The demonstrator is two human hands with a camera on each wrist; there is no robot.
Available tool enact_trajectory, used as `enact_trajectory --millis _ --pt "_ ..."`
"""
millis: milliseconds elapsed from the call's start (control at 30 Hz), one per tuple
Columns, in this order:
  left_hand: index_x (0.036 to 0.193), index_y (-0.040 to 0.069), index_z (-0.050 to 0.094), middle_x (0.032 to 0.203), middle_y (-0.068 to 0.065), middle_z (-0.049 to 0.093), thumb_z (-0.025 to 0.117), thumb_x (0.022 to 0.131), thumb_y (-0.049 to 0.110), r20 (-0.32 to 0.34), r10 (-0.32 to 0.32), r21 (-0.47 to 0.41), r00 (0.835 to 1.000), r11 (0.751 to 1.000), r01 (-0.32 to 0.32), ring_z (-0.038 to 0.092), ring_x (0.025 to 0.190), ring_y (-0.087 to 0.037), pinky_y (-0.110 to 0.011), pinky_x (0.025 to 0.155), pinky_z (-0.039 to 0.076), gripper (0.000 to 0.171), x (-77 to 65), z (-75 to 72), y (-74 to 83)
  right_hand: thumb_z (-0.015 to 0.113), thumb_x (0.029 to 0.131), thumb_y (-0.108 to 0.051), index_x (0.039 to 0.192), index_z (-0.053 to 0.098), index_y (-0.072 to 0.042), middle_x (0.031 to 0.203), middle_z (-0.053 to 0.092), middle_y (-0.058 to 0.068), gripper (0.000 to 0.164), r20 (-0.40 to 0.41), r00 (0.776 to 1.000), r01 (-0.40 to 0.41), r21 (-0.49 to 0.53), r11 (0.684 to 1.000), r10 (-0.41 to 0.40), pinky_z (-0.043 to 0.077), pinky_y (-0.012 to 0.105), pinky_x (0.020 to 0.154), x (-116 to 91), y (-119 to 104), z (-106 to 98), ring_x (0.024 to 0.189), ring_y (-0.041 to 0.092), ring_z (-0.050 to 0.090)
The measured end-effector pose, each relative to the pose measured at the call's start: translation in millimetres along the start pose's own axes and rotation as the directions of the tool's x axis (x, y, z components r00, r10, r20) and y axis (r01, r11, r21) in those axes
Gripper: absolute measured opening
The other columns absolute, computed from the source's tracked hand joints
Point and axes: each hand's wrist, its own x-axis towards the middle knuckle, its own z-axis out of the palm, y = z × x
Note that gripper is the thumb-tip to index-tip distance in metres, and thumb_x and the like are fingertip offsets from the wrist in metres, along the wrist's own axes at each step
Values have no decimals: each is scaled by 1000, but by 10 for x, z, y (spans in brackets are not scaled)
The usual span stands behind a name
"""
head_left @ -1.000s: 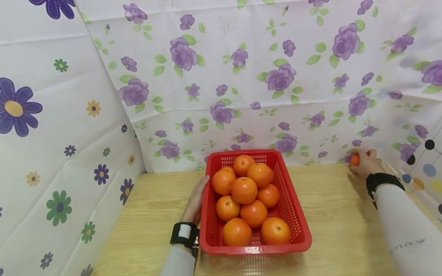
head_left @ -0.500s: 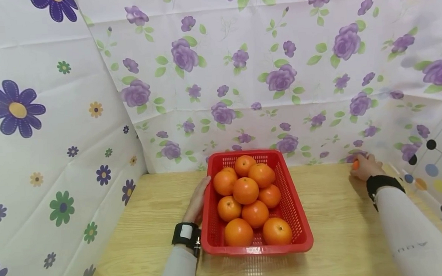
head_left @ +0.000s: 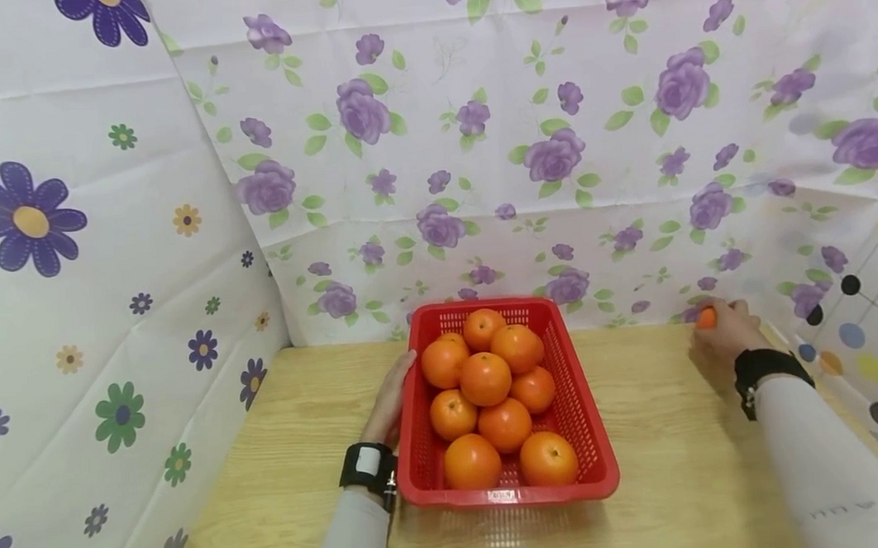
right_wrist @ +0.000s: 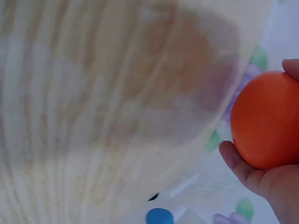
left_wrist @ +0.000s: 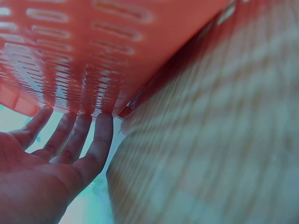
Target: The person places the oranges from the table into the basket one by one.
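Observation:
A red plastic basket (head_left: 597, 439) with slotted walls stands mid-table, holding several oranges (head_left: 485, 379) heaped toward its back and middle. On its left side is my left hand (head_left: 389, 397); in the left wrist view the fingers (left_wrist: 100, 140) are extended, with tips right at the perforated wall. Far to the right, by the back edge of the table, my right hand (head_left: 728, 329) grips a single orange (right_wrist: 266, 121). The right wrist view shows its thumb and a finger on opposite sides of that fruit; the other fingers are out of sight there.
The wooden table (head_left: 664, 444) ends at a white floral cloth (head_left: 404, 185) behind the basket. Another flowered cloth (head_left: 115, 341) rises on the left, and a dotted sheet (head_left: 870, 326) borders the right side. The basket's back rim sits close to the back cloth.
My right wrist has shifted slightly to the right and down in the head view, with the orange still in hand at the back edge. The left hand and the basket stay in place.

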Motion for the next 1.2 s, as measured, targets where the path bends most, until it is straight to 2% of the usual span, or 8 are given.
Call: enact_trajectory --millis 233,433,600,833,1200 --pt "153 14 45 148 -11 53 48 107 54 -6 2 18 1000 1000 -2 57 130 -22 -40 105 52 61 -2 -4 35 70 96 -27 141 41 5 134 23 50 63 -81 993 83 10 996 -82 46 66 77 -4 -181 -62 107 68 36" --pt "153 16 44 150 -9 52 50 107 55 -5 -13 7 1000 1000 13 55 132 -23 -41 106 52 61 2 -13 45 69 99 -25 142 41 4 137 23 48 59 -121 986 121 48 991 -115 44 67 78 -124 -448 -111 110 66 35" --pt "153 16 45 150 -10 52 51 105 56 -9 -25 1 1000 1000 25 55 133 -23 -42 108 50 62 -7 8 41 69 99 -22 142 41 5 138 22 47 58 -132 980 156 61 986 -146 45 69 79 -205 -607 -156 112 66 35" --pt "153 15 45 149 -10 51 51 105 56 -13 -37 -8 999 999 37 54 133 -22 -41 109 49 63 -6 20 24 71 99 -21 144 42 5 136 27 45 59 -145 966 227 60 972 -216 49 62 81 -229 -830 -189 108 59 45" --pt "153 14 44 149 -10 51 50 106 56 -2 -22 -8 1000 1000 22 54 132 -22 -40 108 50 63 0 26 22 72 99 -19 145 46 1 136 32 37 57 -124 936 340 85 936 -329 49 60 85 -333 -1395 -296 107 49 50"
